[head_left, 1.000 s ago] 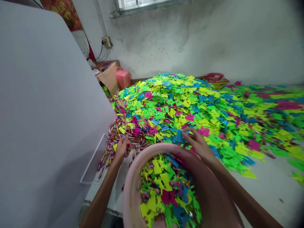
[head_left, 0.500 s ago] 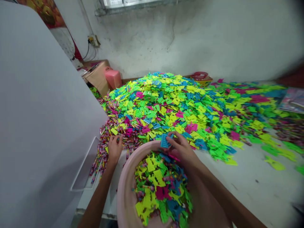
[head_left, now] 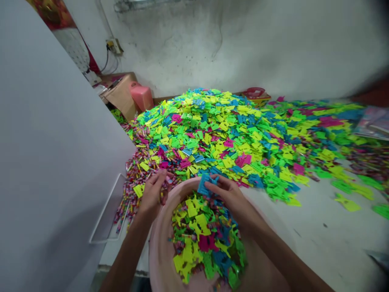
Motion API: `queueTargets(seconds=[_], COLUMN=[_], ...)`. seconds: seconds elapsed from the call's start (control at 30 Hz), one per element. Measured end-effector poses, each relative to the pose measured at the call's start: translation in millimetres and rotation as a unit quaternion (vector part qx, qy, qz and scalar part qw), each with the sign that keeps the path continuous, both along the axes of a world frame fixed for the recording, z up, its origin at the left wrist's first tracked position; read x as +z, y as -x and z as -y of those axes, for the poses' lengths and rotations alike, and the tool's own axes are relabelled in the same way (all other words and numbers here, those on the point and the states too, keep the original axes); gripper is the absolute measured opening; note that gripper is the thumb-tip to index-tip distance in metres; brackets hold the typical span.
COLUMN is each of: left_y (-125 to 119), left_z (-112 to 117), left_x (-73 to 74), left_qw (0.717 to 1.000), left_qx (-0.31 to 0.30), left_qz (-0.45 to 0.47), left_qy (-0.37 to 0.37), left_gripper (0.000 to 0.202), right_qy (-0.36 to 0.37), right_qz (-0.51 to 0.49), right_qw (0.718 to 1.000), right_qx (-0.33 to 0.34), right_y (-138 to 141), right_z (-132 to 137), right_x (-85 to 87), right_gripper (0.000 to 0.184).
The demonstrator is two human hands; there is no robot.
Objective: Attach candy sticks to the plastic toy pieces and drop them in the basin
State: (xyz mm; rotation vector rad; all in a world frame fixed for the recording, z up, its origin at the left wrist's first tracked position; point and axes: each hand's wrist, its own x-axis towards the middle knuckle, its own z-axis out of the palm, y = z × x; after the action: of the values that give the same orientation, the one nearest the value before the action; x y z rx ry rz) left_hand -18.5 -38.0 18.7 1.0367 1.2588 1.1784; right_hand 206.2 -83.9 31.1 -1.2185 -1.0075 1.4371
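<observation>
Head view: right hand (head_left: pixel 231 198) pinches a blue slotted plastic piece (head_left: pixel 203 185) at the pink tub (head_left: pixel 157 243)'s far rim, seemingly mid-gathering; left hand (head_left: pixel 153 190), apart, has an unclear grip. Moving inward calls for rim clearance.

Nearest stood a basin (head_left: pixel 155 243), with plastic pieces (head_left: pixel 186 259) and a few small tubes (head_left: pixel 189 236) inside it, and beyond it a heap (head_left: pixel 212 125) of similar pieces spread over the table (head_left: pixel 304 231), trailing off to the right. Other tubes (head_left: pixel 121 209) lay along the heap's near left side, beside a panel (head_left: pixel 45 142) on the left. Behind, before the wall (head_left: pixel 273 52), were a carton (head_left: pixel 121 97) and a jug (head_left: pixel 142 97) at far left and a basket (head_left: pixel 254 92) farther right.
</observation>
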Motion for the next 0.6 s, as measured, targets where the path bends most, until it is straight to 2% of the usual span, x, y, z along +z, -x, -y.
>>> queueTargets(seconds=[0.17, 0.3, 0.37, 0.5, 0.6], left_y=[-29, -37, -38, -40, -43], left_z=[30, 46, 51, 58, 64], left_x=[27.5, 41.7, 44.8, 45.6, 45.9], left_qw=[0.997, 0.990, 0.984, 0.973, 0.949], left_qx=[-0.068, -0.129, -0.125, -0.077, -0.046], left_qz=[0.046, -0.011, -0.068, -0.153, -0.249], left_qy=[-0.003, -0.062, -0.104, -0.156, -0.189], left_gripper=[0.043, 0.032, 0.027, 0.023, 0.021], right_qy=[-0.006, -0.058, -0.089, -0.130, -0.172], right_qz=[0.017, 0.068, 0.103, 0.167, 0.221], right_qw=[1.000, 0.996, 0.990, 0.976, 0.958], right_qx=[-0.005, -0.020, -0.038, -0.057, -0.063], right_y=[9, 7, 5, 4, 6], right_z=[17, 26, 30, 39, 47], right_x=[11.5, 19.7, 23.4, 27.9, 26.6], right_gripper=[0.032, 0.025, 0.023, 0.022, 0.019])
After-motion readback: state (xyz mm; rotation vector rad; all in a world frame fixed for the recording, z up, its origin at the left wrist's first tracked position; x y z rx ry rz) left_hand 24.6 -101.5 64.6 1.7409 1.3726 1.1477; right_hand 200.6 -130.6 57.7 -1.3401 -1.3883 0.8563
